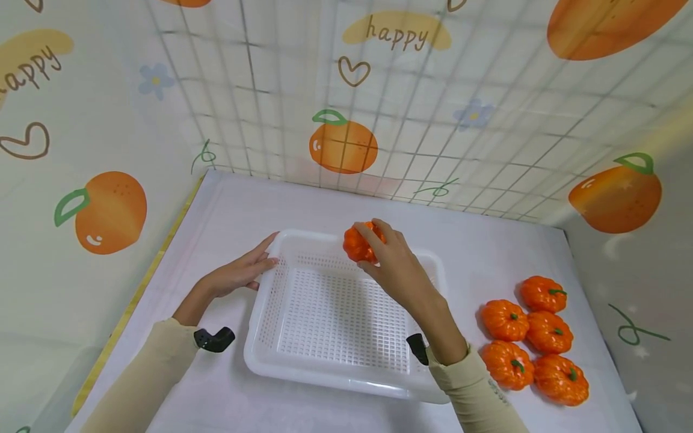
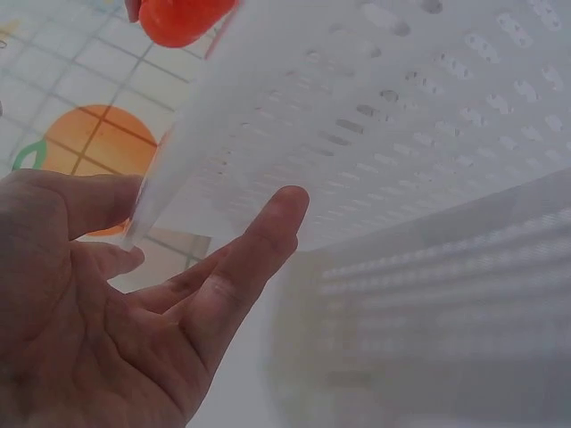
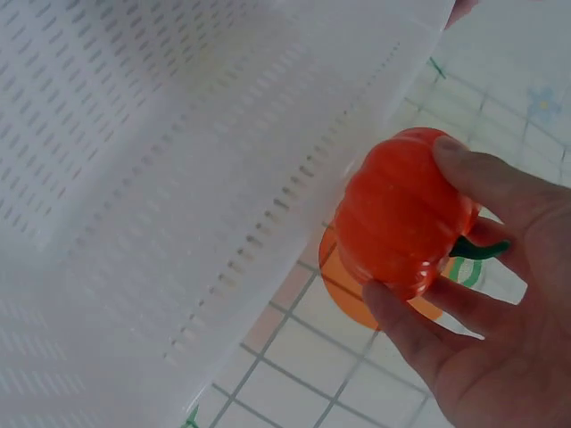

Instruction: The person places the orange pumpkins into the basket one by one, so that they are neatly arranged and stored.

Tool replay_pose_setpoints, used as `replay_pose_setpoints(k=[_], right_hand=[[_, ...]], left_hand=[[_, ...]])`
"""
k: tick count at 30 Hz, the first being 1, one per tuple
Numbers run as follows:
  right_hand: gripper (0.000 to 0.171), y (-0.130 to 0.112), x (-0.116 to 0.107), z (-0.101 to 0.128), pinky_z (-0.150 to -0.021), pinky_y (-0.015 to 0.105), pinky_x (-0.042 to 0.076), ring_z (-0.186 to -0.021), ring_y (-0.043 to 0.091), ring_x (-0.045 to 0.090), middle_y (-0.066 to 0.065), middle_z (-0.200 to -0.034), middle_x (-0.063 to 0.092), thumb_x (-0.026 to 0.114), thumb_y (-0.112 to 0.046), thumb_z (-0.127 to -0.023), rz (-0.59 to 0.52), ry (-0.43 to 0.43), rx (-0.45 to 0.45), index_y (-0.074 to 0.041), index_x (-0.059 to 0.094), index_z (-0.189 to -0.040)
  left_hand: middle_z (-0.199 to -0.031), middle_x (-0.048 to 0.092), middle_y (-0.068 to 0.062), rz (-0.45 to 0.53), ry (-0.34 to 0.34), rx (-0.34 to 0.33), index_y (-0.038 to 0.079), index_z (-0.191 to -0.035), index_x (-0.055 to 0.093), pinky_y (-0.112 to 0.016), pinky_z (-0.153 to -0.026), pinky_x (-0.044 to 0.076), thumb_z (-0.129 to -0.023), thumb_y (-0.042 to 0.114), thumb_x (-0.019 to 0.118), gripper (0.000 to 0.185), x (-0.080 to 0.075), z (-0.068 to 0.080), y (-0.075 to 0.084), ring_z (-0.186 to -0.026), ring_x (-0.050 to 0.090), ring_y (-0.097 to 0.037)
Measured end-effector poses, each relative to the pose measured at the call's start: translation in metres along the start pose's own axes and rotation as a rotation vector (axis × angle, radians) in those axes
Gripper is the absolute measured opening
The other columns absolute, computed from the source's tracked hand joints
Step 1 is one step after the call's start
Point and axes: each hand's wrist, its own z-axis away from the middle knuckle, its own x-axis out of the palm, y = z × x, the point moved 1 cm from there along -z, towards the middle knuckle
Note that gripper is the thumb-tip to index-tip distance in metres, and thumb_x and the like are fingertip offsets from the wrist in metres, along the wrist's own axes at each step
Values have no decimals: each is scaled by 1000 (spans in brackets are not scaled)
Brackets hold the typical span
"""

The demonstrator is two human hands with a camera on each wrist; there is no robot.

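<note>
A white perforated basket (image 1: 271, 349) sits in the middle of the white table. My right hand (image 1: 391, 258) grips a small orange pumpkin (image 1: 358, 245) above the basket's far edge; in the right wrist view the pumpkin (image 3: 401, 223) with its green stem sits between my curled fingers (image 3: 486, 183), beside the basket wall (image 3: 223, 178). My left hand (image 1: 243, 272) rests with straight fingers against the basket's left rim; in the left wrist view its fingers (image 2: 254, 245) lie along the basket wall (image 2: 401, 134).
Several orange pumpkins (image 1: 533, 340) lie grouped on the table to the right of the basket. Walls with orange-fruit print (image 1: 343, 144) close in the back and both sides. A yellow strip (image 1: 135, 294) runs along the table's left edge.
</note>
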Motion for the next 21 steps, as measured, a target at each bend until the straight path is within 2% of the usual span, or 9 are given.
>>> replay_pose_setpoints(k=[21], right_hand=[[69, -32, 25, -7, -79, 43, 58, -126, 38, 45, 17, -146, 43, 81, -12, -84, 3, -42, -142, -18, 48, -145]], left_hand=[[-144, 44, -24, -21, -2, -12, 37, -160, -3, -44, -82, 56, -108, 32, 43, 69, -1, 0, 1, -111, 59, -37]])
